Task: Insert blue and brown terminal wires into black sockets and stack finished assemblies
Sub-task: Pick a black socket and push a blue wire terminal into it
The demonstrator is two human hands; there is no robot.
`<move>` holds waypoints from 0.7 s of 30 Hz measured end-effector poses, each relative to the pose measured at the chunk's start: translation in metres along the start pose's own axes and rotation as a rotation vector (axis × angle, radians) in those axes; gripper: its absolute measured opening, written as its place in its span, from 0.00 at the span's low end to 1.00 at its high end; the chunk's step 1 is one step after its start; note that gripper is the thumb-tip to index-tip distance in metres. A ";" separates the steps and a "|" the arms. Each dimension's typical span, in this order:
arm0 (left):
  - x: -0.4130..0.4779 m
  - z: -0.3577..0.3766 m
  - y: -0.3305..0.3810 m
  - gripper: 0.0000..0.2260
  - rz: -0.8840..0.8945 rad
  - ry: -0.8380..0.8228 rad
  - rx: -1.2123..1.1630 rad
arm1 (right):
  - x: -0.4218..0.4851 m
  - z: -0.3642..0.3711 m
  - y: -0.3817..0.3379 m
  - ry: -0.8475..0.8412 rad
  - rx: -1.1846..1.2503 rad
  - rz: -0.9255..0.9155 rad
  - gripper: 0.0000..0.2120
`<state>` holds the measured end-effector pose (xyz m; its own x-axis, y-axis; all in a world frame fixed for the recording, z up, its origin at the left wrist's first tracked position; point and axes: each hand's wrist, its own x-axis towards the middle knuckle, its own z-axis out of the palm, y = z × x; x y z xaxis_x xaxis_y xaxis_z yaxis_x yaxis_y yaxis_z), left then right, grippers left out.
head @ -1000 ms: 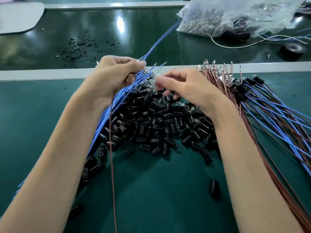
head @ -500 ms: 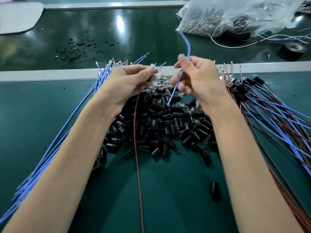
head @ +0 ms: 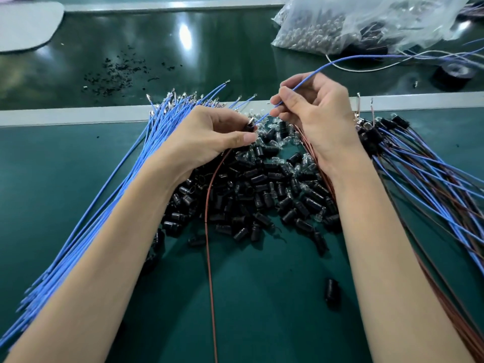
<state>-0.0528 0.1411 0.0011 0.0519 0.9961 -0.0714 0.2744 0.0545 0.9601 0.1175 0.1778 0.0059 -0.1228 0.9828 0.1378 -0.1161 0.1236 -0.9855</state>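
Over the counter (head: pixel 65 166), the blue wire (head: pixel 313 72) has come down to the socket (head: pixel 249 127).
Above the pile of black sockets (head: pixel 262 200), the left hand (head: pixel 209 134) pinches that socket in its fingers, a brown wire (head: pixel 207 231) trailing below. The right hand (head: pixel 319 111) pinches the blue wire, its tip lowered from mid-air to the socket's mouth. Insertion seems next.

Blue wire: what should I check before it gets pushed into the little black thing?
1. Left hand holds the black socket: ok.
2. Right hand pinches the blue wire near its tip: ok.
3. Tip points at the socket: ok.
4. Tip lined up with the hole: cannot tell, too small.
5. Brown wire seated in the socket: cannot tell, fingers hide it.
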 end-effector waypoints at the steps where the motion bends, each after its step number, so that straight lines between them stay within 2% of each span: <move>1: 0.000 0.000 0.000 0.07 -0.002 0.007 -0.001 | -0.001 0.000 0.000 -0.011 -0.002 0.007 0.07; 14: -0.002 0.004 0.001 0.09 -0.028 0.038 0.036 | -0.002 0.003 0.002 -0.019 -0.022 0.030 0.08; 18: -0.003 0.005 0.002 0.11 -0.027 0.042 0.055 | -0.003 0.004 0.001 -0.068 -0.097 0.040 0.08; 21: -0.003 0.006 0.003 0.10 -0.035 0.055 0.045 | -0.002 0.001 0.002 -0.039 -0.118 0.058 0.08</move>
<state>-0.0464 0.1376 0.0029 -0.0109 0.9960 -0.0890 0.3179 0.0879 0.9440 0.1165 0.1756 0.0042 -0.1649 0.9830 0.0812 0.0093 0.0839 -0.9964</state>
